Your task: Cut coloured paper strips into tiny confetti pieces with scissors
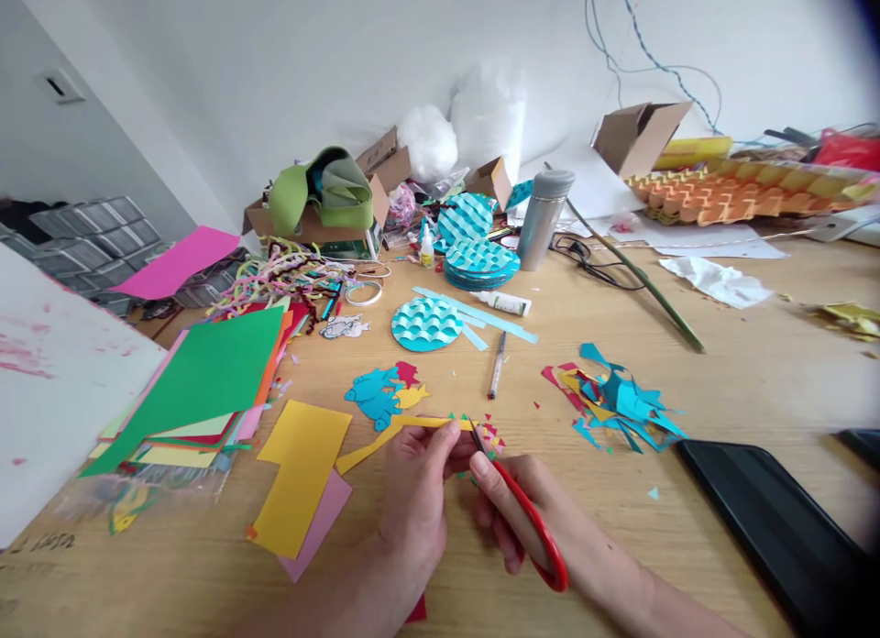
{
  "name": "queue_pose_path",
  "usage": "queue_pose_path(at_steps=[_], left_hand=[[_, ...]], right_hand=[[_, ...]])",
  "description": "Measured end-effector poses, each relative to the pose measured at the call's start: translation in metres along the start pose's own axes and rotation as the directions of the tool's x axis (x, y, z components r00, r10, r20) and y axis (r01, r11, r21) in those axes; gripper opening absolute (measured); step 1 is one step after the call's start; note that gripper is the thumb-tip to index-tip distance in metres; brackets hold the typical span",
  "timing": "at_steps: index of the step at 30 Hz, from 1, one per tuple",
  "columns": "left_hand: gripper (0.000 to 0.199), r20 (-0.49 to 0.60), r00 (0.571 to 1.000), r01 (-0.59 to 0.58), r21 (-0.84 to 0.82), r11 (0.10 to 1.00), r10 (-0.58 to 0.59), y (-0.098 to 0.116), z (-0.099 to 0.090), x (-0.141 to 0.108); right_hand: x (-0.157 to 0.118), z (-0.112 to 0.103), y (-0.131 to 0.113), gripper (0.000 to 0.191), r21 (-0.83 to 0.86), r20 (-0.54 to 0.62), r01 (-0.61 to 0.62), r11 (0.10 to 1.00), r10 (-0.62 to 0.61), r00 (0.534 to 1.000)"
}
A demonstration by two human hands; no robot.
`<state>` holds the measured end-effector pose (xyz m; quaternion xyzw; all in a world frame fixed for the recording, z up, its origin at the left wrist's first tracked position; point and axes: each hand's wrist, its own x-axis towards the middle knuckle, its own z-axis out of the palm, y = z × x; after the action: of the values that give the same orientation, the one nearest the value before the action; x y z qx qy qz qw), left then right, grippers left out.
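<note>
A narrow yellow paper strip (371, 450) is pinched between the thumb and fingers of my left hand (419, 482), its long tail reaching left over the table. Red-handled scissors (534, 519) are in my right hand (519, 500), with their blades at the strip's right end. Tiny coloured paper bits (489, 429) lie around the blade tips. Just beyond my left hand are blue paper fish (375, 395), a yellow fish (412, 397) and a red one (407, 373). Yellow paper (302, 491) rests on a pink sheet (323, 528) left of my left hand.
Paper scraps (622, 400) and a black phone-like device (763, 528) lie to the right. Farther back are a pen (497, 365), a blue wavy disc (426, 324), a glue tube (505, 302) and a metal bottle (544, 221). Coloured sheets (206, 363) are stacked at left.
</note>
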<state>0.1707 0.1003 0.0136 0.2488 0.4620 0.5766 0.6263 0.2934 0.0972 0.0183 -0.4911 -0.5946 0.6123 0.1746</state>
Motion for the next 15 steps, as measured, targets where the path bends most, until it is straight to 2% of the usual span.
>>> queue_pose_path(at_steps=[6, 15], left_hand=[[0.014, 0.006, 1.0, -0.01, -0.008, 1.0, 0.011, 0.0007, 0.0003, -0.0002], [0.015, 0.033, 0.999, -0.013, 0.0, 1.0, 0.013, 0.0, -0.001, -0.0003]], right_hand=[[-0.0004, 0.0004, 0.0002, 0.068, 0.001, 0.001, 0.024, 1.0, -0.024, 1.0], [0.001, 0.0011, 0.0021, 0.069, 0.031, -0.009, -0.002, 1.0, 0.002, 1.0]])
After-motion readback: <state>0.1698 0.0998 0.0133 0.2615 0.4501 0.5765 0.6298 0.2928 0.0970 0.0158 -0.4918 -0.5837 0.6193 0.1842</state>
